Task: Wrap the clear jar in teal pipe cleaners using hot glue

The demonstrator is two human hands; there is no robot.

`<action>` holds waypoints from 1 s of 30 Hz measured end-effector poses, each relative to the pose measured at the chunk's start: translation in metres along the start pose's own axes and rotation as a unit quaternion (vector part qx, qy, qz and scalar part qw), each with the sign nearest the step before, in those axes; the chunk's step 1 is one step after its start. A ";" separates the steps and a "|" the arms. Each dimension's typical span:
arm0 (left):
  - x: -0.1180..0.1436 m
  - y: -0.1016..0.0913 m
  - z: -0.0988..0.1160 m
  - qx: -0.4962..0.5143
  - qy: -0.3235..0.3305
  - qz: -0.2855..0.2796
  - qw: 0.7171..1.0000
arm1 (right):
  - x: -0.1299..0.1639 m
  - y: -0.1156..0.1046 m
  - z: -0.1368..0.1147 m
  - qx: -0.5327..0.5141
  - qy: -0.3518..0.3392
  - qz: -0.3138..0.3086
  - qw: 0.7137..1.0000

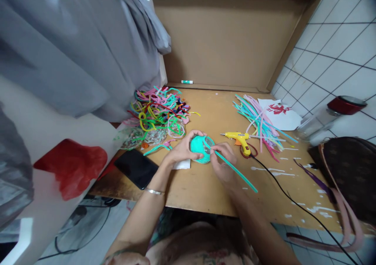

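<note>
Two bare hands are seen from the head view, meeting over a teal ball (200, 149) wound from fuzzy stems, which is held just above the desk (205, 194), near its front edge. The ball is taken as the landmark. It is cupped from its left side by the left hand (182, 149), whose fingers are curled round it with the thumb laid over the top. On its right side a teal stem (235, 171) is pinched by the right hand (222, 164), fingers drawn narrow about it; the stem's near end is touching the ball, and its free length trails down and right of it, toward the desk's front edge.

Just right of the ball a yellow glue gun (240, 138) is lying, its black cord (293, 202) run off toward the front right. Farther right a sheaf of straight stems (261, 126) is spread. Behind and left of the ball a tangle of bent stems (155, 110) is heaped, and a black phone (135, 168) is lying left of it and nearer the front edge.

The ball is judged light and springy, soft on its surface and easily crushed, so it is best held loosely round its middle. The stem is judged thin and bendable, best gripped close to the ball.
</note>
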State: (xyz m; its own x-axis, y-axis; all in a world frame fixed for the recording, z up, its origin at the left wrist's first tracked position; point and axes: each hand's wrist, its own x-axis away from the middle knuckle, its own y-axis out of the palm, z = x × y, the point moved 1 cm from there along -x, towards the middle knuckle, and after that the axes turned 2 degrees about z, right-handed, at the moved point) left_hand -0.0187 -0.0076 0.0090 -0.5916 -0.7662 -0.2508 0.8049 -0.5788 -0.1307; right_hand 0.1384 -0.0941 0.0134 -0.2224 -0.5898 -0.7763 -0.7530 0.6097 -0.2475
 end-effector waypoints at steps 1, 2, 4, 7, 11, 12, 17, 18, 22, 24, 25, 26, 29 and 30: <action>0.000 0.000 0.000 0.003 0.000 0.000 1.000 | 0.000 0.000 0.000 0.000 -0.002 -0.001 1.000; 0.000 0.000 0.000 0.005 0.000 -0.001 1.000 | 0.001 0.000 0.001 -0.001 -0.005 -0.001 1.000; 0.001 0.000 0.000 0.009 0.001 -0.001 1.000 | 0.001 0.001 0.002 -0.002 -0.009 -0.003 1.000; 0.001 0.000 -0.001 0.008 0.005 0.003 1.000 | 0.002 0.000 0.003 0.000 -0.013 -0.011 1.000; 0.000 -0.001 -0.003 0.002 0.005 0.005 1.000 | 0.003 -0.002 0.005 0.011 -0.011 -0.025 1.000; 0.000 -0.001 -0.004 0.000 0.006 0.005 1.000 | 0.003 -0.002 0.005 0.011 -0.009 -0.026 1.000; 0.000 -0.001 -0.003 -0.004 0.009 0.005 1.000 | 0.006 0.000 0.005 0.010 -0.002 -0.033 0.999; 0.000 -0.001 -0.003 -0.005 0.006 0.003 1.000 | 0.007 0.000 0.005 0.009 -0.003 -0.032 0.999; 0.001 -0.001 0.001 -0.016 -0.007 0.001 1.000 | 0.008 0.002 0.005 0.015 -0.013 -0.026 0.999; 0.001 -0.001 0.001 -0.023 -0.007 0.002 1.000 | 0.007 0.003 0.005 0.020 -0.017 -0.030 0.999; 0.001 -0.001 0.001 -0.027 -0.005 0.001 1.000 | 0.007 0.003 0.005 0.020 -0.020 -0.034 0.999; 0.001 -0.001 0.001 -0.031 -0.002 -0.001 1.000 | 0.007 0.002 0.005 0.018 -0.023 -0.040 0.999; 0.001 -0.002 0.001 -0.044 0.005 -0.006 0.999 | 0.008 0.002 0.006 0.018 -0.024 -0.052 0.998; 0.001 -0.002 0.001 -0.048 0.007 -0.007 0.999 | 0.009 0.002 0.006 0.019 -0.022 -0.052 0.998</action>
State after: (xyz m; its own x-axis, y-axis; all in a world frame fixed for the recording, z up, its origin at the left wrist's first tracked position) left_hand -0.0209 -0.0071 0.0100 -0.6035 -0.7534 -0.2609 0.7970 -0.5602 -0.2257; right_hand 0.1389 -0.0948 0.0027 -0.1167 -0.6276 -0.7698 -0.7461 0.5670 -0.3491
